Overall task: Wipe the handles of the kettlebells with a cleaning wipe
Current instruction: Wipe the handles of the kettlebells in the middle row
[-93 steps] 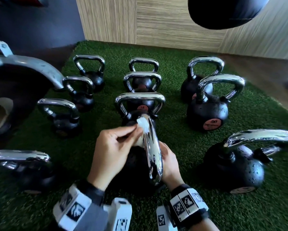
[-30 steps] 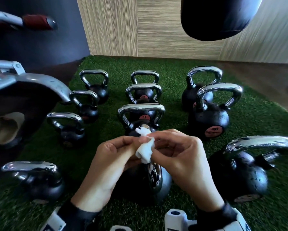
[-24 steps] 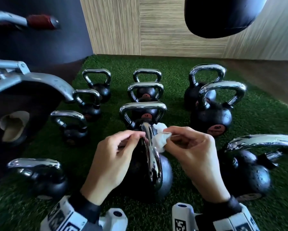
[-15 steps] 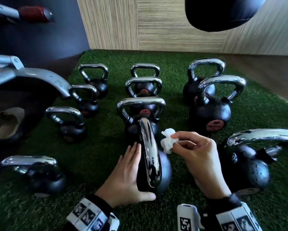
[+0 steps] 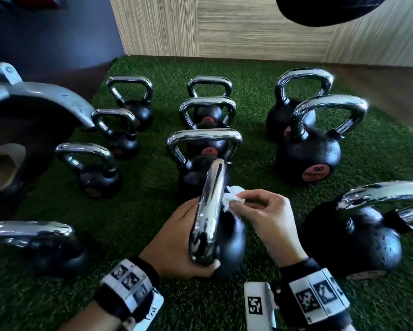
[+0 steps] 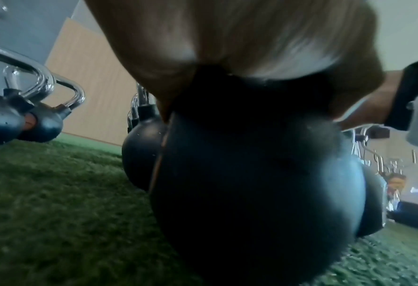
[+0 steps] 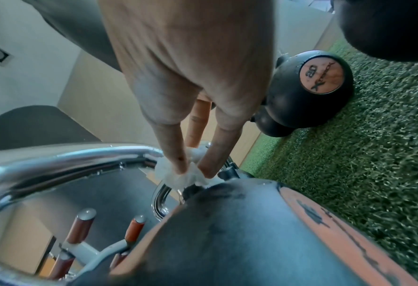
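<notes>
The nearest kettlebell (image 5: 231, 244) is black with a chrome handle (image 5: 210, 211) that runs away from me. My left hand (image 5: 176, 244) cups the left side of its ball, with the thumb wrapped round the near side; its fingers are hidden behind the handle. My right hand (image 5: 267, 216) pinches a crumpled white wipe (image 5: 231, 198) and holds it against the right side of the handle near its far end. The right wrist view shows my fingertips (image 7: 178, 166) squeezing the wipe (image 7: 176, 178) where the handle (image 7: 68, 160) meets the ball. In the left wrist view my palm (image 6: 227, 38) lies on the ball (image 6: 252, 183).
Several other chrome-handled kettlebells stand on the green turf (image 5: 368, 163): one close behind (image 5: 204, 149), a large one to the right (image 5: 353, 237), one at the near left (image 5: 57, 249). A grey machine frame (image 5: 33, 99) is at left. A black bag (image 5: 325, 10) hangs overhead.
The wipe passed from my left hand to my right. My left hand dropped to the ball's left side and wrapped it. My right hand brought the wipe against the handle's right side.
</notes>
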Available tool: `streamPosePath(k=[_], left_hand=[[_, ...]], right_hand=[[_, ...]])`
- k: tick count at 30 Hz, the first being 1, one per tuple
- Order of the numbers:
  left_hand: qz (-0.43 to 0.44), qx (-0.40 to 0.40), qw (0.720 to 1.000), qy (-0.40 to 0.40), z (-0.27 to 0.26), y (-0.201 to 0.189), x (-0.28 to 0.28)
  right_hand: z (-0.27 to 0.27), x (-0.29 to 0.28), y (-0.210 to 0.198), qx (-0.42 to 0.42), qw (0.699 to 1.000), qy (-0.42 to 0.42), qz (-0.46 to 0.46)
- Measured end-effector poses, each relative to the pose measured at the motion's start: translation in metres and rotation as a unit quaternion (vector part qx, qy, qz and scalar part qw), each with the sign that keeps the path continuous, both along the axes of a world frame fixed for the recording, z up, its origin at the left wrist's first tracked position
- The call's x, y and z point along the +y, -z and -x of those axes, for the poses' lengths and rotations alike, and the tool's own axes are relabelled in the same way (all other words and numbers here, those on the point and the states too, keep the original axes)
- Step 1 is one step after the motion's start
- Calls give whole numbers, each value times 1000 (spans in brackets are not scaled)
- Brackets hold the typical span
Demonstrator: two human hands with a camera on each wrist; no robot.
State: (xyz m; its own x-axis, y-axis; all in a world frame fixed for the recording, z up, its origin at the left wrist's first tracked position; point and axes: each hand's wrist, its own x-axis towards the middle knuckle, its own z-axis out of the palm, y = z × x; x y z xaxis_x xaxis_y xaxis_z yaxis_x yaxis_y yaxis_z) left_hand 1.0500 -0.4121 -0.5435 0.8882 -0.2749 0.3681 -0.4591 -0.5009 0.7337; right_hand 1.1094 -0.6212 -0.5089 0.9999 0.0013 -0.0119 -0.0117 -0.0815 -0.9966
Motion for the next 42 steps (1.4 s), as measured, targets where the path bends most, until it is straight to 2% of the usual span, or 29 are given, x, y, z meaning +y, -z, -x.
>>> streamPosePath(k=[3, 7, 10, 16, 21, 28, 33, 39, 42], left_hand=[[12, 23, 999, 35, -2, -6, 13], [-23, 3, 999, 41, -5, -3, 14], [-33, 20, 998, 47, -5, -6, 14], [-73, 38, 994, 65, -9, -10, 18], [-54, 44, 996, 62, -9, -10, 16], [-42, 22, 998, 29, -10, 3, 15], [-39, 2, 999, 13, -8, 0, 11], [13, 34, 999, 13, -12, 16, 14], [28, 41, 999, 11, -12, 17, 15]], right_hand=[[-8, 9, 9, -33, 996, 21, 74], [-15, 16, 13, -55, 988, 29, 144], [-19, 16, 11, -42, 992, 17, 119], [-29, 17, -1, -117, 984, 41, 129], [-38, 15, 2, -66, 988, 20, 141], [-12, 23, -27, -227, 962, 67, 137], [-19, 27, -26, -216, 965, 75, 128], [45, 32, -27, -323, 935, 58, 137], [66, 29, -27, -322, 940, 16, 114]])
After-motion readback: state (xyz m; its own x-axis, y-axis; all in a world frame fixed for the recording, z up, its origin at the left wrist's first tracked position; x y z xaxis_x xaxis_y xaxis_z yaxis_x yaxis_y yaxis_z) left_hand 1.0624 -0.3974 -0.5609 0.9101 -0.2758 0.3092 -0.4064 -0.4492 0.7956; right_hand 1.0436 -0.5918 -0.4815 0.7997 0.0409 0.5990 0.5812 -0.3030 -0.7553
